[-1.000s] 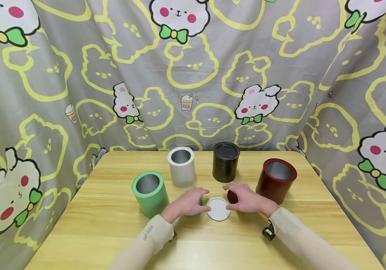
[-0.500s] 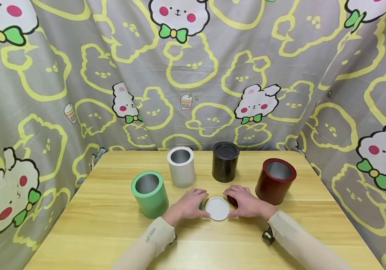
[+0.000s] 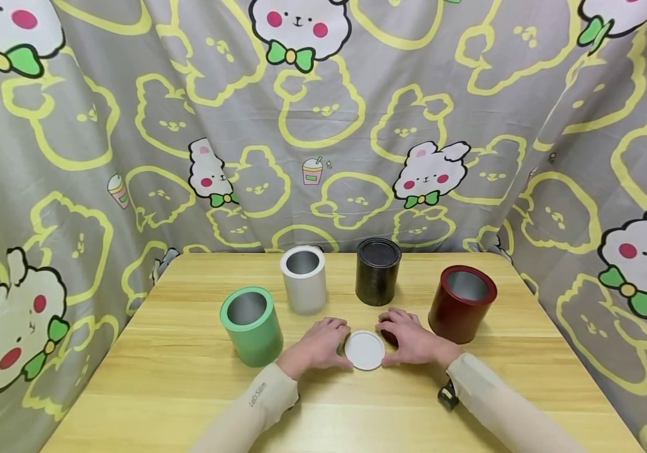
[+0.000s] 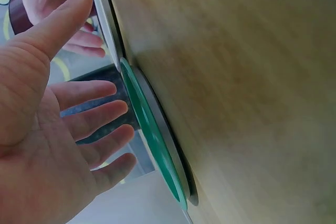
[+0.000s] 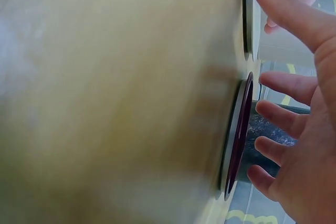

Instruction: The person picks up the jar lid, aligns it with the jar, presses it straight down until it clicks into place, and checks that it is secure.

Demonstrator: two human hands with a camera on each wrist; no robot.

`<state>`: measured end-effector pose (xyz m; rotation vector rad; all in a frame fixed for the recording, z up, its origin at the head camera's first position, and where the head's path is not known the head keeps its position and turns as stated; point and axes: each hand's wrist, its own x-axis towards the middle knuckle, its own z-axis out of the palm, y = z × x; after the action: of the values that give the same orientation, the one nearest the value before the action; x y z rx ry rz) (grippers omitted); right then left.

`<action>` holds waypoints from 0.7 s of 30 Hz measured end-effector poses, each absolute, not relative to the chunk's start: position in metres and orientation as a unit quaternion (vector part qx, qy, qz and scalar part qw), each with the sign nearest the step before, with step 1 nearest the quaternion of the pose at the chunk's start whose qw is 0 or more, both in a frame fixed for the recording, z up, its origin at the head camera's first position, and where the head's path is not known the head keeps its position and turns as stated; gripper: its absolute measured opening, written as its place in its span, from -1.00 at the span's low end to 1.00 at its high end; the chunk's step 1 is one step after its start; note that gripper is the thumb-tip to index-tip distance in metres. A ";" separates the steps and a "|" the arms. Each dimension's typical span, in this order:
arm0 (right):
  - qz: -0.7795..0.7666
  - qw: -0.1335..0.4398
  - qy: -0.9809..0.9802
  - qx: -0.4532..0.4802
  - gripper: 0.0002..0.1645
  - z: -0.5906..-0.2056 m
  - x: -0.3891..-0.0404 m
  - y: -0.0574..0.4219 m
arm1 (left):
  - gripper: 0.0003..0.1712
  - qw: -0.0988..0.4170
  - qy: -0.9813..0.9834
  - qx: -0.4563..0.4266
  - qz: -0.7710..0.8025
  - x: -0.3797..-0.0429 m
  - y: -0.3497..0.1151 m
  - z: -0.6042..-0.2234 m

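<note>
A round white lid (image 3: 365,350) lies flat on the table between the two hands. My left hand (image 3: 323,347) hovers over a green lid (image 4: 149,132), with its fingers spread; the head view mostly hides that lid. Over a dark red lid (image 5: 240,140) my right hand (image 3: 410,341) is held the same way, fingers apart and relaxed. Both thumbs are at the white lid's near edges, left and right; whether they touch it I cannot tell. Neither hand holds anything.
An open green can (image 3: 255,340) and an open white can (image 3: 308,289) stand at the left. A black can (image 3: 377,280) with its top covered stands behind the lids. An open dark red can (image 3: 459,314) is at the right. A patterned curtain (image 3: 346,126) surrounds the wooden table (image 3: 346,415).
Both hands have come down and slightly nearer the person, bringing the thumbs to the white lid's sides. Over the last half second they barely shift. The lids and cans stay in place.
</note>
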<state>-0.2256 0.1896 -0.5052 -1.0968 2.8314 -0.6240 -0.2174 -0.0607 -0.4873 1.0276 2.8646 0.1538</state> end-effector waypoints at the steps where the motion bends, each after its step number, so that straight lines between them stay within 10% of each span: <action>1: -0.202 0.023 0.913 -0.352 -0.20 -0.505 -0.226 0.189 | -0.14 0.048 0.939 0.337 0.050 -0.217 -0.060 -0.487; 21: -0.198 0.035 0.917 -0.345 -0.28 -0.506 -0.230 0.190 | -0.24 0.059 0.938 0.338 0.041 -0.218 -0.055 -0.486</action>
<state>-0.2298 0.1898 -0.5062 -1.0606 2.8174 -0.6091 -0.2183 -0.0554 -0.4863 1.0242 2.8420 0.1232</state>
